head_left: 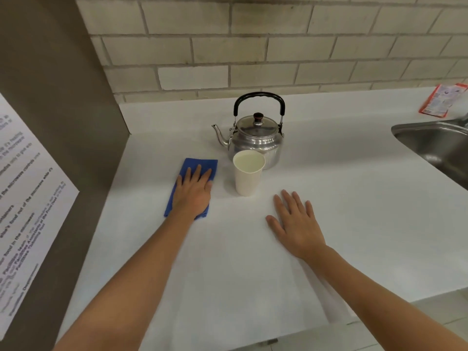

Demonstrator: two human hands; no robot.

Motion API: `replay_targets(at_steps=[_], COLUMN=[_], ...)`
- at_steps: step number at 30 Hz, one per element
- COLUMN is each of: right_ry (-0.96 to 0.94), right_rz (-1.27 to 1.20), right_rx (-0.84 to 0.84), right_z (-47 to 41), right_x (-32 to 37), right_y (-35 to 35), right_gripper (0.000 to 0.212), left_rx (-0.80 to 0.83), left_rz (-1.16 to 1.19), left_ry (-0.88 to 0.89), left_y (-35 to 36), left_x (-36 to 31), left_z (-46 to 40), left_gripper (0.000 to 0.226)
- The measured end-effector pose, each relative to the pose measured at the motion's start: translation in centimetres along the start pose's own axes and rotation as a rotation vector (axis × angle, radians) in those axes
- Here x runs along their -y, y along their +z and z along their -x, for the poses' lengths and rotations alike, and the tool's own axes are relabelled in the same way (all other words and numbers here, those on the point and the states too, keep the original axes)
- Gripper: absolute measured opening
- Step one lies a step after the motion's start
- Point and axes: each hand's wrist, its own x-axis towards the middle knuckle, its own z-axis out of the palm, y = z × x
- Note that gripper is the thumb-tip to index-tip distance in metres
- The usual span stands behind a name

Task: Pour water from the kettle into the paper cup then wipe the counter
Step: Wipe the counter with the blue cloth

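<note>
A silver kettle (pixel 255 138) with a black handle stands upright at the back of the white counter (pixel 342 198), spout to the left. Directly in front of it a white paper cup (pixel 247 177) stands upright with liquid showing inside. Left of the cup lies a folded blue cloth (pixel 202 165). My left hand (pixel 193 192) lies flat on the cloth, fingers spread, pressing on it rather than gripping it. My right hand (pixel 295 224) rests palm down on the bare counter, right of and nearer than the cup, holding nothing.
A steel sink (pixel 435 145) is sunk into the counter at the right. A red and white packet (pixel 442 100) lies by the tiled wall at the far right. A brown panel (pixel 58 102) with a printed notice (pixel 25 198) bounds the counter on the left.
</note>
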Motion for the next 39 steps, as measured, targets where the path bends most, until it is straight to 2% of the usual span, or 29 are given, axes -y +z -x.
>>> replay_targets(at_steps=[3, 6, 9, 13, 17, 21, 25, 29, 33, 37, 39], right_ry=[-0.007, -0.005, 0.002, 0.000, -0.006, -0.001, 0.007, 0.007, -0.001, -0.002, 0.008], right_rz=[-0.013, -0.009, -0.007, -0.005, -0.003, 0.008, 0.020, 0.033, 0.027, 0.017, 0.018], right_rx=[0.010, 0.012, -0.001, 0.014, 0.039, 0.051, 0.040, 0.052, 0.066, 0.052, 0.046], right_z=[0.2, 0.1, 0.1, 0.0, 0.1, 0.0, 0.0, 0.0, 0.2, 0.2, 0.1], right_x=[0.1, 0.1, 0.1, 0.1, -0.1, 0.0, 0.3, 0.1, -0.1, 0.2, 0.2], right_y=[-0.1, -0.1, -0.2, -0.1, -0.3, -0.4, -0.4, -0.5, -0.5, -0.5, -0.5], right_gripper=[0.063, 0.063, 0.063, 0.063, 0.064, 0.065, 0.064, 0.063, 0.063, 0.063, 0.063], left_rx=[-0.047, -0.026, -0.023, -0.008, -0.010, 0.013, 0.003, -0.002, -0.008, -0.008, -0.006], left_rz=[0.048, 0.084, 0.030, 0.083, 0.097, 0.093, 0.071, 0.102, 0.098, 0.105, 0.086], left_ry=[0.021, -0.114, -0.191, -0.096, 0.016, -0.150, -0.252, -0.117, 0.004, -0.170, -0.259], left_y=[1.0, 0.2, -0.2, 1.1, 1.6, -0.6, -0.4, 1.0, 1.7, 0.3, 0.0], left_x=[2.5, 4.8, 2.3, -3.0, -1.2, 3.2, 0.2, -6.4, -5.1, -1.0, -1.7], left_z=[3.4, 3.9, 3.7, 7.4, 12.0, 10.8, 9.6, 12.0, 14.9, 13.8, 12.6], left_gripper=[0.048, 0.048, 0.050, 0.050, 0.050, 0.054, 0.056, 0.054, 0.052, 0.051, 0.052])
